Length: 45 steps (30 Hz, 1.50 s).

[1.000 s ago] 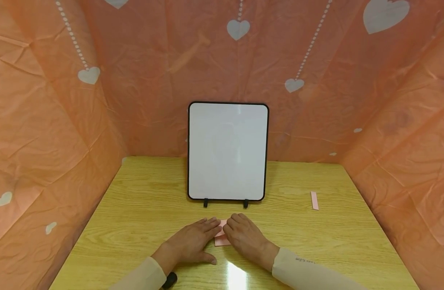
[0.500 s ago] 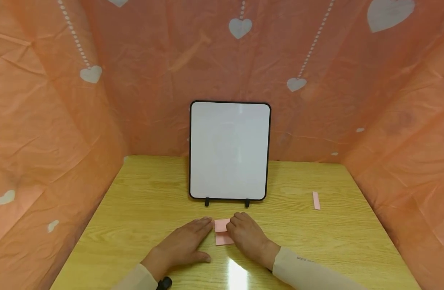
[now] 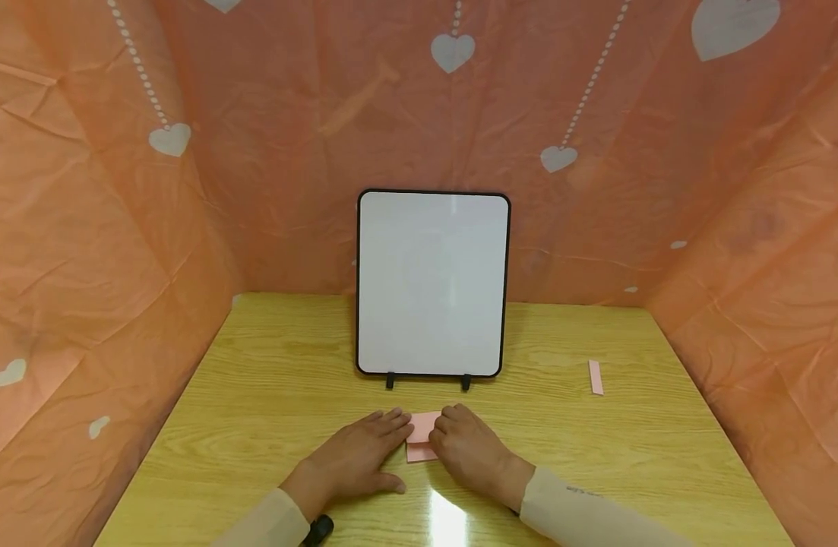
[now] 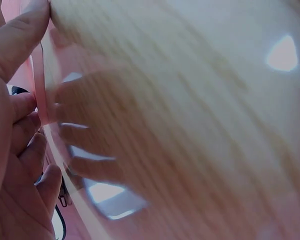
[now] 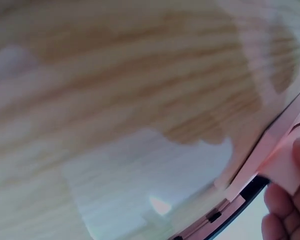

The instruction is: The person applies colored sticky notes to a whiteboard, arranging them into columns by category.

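Observation:
On the table in the head view lies a small pink sticky-note pad [image 3: 421, 453], its upper sheet [image 3: 422, 427] folded over so that a lower strip shows in front. My right hand [image 3: 475, 453] pinches the sheet's right side with curled fingers. In the right wrist view the thumb and fingers hold the lifted sheet [image 5: 284, 167] above the thick pad edge [image 5: 275, 137]. My left hand [image 3: 357, 461] lies palm down with straight fingers, fingertips right at the pad's left edge. In the left wrist view its fingers [image 4: 32, 150] spread over the glossy tabletop.
A blank whiteboard [image 3: 432, 285] with a black frame stands upright on two small feet behind the hands. A narrow pink strip [image 3: 596, 377] lies to the right on the wooden table [image 3: 289, 342]. Orange cloth [image 3: 268, 152] with white hearts encloses the back and sides.
My left hand moved left off the pad, then came back to its left edge. My right hand stays on the sheet, whose folded part now reaches lower over the pad.

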Tool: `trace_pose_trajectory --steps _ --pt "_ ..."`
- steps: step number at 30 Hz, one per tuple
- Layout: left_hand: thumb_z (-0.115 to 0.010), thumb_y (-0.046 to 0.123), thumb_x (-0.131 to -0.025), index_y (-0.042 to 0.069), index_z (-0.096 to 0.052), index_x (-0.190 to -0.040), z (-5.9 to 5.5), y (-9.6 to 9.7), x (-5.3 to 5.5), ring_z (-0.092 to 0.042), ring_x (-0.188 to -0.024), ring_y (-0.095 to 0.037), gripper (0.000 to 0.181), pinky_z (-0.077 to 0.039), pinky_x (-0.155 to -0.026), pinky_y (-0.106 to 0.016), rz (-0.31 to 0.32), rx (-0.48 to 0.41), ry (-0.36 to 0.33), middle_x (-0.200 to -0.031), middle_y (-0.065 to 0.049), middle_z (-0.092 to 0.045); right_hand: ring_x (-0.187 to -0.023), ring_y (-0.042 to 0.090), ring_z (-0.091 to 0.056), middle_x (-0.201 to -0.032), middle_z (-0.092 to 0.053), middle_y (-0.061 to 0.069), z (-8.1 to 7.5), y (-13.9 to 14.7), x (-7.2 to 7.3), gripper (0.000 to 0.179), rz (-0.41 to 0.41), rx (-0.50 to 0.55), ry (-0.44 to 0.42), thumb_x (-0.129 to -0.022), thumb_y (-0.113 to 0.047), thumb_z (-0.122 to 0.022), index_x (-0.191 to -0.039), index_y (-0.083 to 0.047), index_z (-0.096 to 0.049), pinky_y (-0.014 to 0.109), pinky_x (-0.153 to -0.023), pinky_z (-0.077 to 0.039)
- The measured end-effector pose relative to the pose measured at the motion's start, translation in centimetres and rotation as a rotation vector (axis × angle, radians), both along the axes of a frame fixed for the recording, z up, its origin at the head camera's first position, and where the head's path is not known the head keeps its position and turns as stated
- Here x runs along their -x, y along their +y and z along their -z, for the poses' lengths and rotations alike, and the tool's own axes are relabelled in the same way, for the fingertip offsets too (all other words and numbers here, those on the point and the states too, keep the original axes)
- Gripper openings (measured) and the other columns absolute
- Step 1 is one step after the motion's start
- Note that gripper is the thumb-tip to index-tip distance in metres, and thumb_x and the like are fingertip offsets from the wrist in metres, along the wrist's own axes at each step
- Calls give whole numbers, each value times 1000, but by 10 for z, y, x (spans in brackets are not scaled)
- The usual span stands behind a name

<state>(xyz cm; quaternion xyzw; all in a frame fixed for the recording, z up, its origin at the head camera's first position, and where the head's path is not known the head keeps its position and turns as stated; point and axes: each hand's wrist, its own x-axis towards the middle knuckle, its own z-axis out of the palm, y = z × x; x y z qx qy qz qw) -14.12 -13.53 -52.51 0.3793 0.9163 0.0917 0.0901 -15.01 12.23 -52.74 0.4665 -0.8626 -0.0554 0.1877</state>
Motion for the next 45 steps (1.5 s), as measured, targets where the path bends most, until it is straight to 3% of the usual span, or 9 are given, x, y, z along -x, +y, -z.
trace_pose_trajectory --steps 7,12,15,17,21,23,27,34,45 --pt "-64 65 -96 10 -45 -161 -3 0 -1 -36 -158 -24 87 -35 -128 -43 -8 -8 5 -169 -6 -41 -77 12 -52 -81 -67 -8 1 -4 2 15 20 47 39 -88 -17 -83 -81 -19 -70 26 -75 -48" --pt "-63 56 -101 7 -47 -159 -6 -9 -13 -42 -154 -26 77 -42 -123 -43 -37 -41 105 -166 -9 -45 -79 14 -56 -82 -66 -7 0 -10 4 15 57 78 81 -92 -22 -80 -83 -18 -68 27 -74 -49" --pt "-62 50 -103 8 -49 -158 -11 -14 -22 -44 -153 -25 70 -42 -123 -43 -38 -60 178 -164 -8 -47 -80 15 -56 -83 -64 -6 -2 -12 6 15 94 45 105 -93 -23 -78 -84 -18 -68 28 -72 -48" --pt "-63 46 -104 8 -52 -156 -13 -14 -27 -47 -151 -24 66 -44 -122 -43 -10 -61 234 -162 -7 -51 -83 15 -58 -85 -65 -5 -4 -12 8 12 110 4 120 -93 -22 -78 -87 -18 -69 29 -74 -48" --pt "-62 40 -105 6 -58 -151 -12 -6 -34 -53 -146 -24 57 -48 -118 -40 112 -45 350 -156 -8 -58 -86 16 -59 -89 -67 -5 -8 -12 10 7 129 -86 157 -94 -22 -77 -92 -18 -72 31 -77 -49" --pt "-62 39 -106 6 -59 -149 -10 1 -35 -55 -145 -24 55 -49 -118 -38 168 -33 377 -154 -8 -59 -88 15 -58 -91 -67 -5 -9 -12 10 8 142 -83 149 -94 -23 -78 -94 -18 -72 30 -79 -49" --pt "-57 40 -108 5 -56 -152 -4 12 -36 -53 -147 -24 57 -47 -119 -36 210 -5 369 -156 -9 -56 -87 14 -58 -89 -66 -6 -9 -12 11 12 146 -35 117 -94 -26 -78 -92 -18 -70 29 -79 -49" --pt "-53 45 -109 7 -57 -152 3 16 -35 -51 -148 -24 57 -46 -120 -34 168 35 310 -157 -9 -55 -82 14 -54 -85 -66 -7 -6 -10 8 18 81 69 60 -95 -30 -78 -84 -20 -68 28 -76 -48" --pt "-59 41 -107 6 -58 -150 3 19 -40 -51 -147 -23 56 -48 -118 -35 180 -7 231 -157 -9 -55 -89 16 -55 -91 -67 -4 -8 -11 11 13 118 38 59 -89 -13 -81 -88 -15 -68 29 -84 -49"
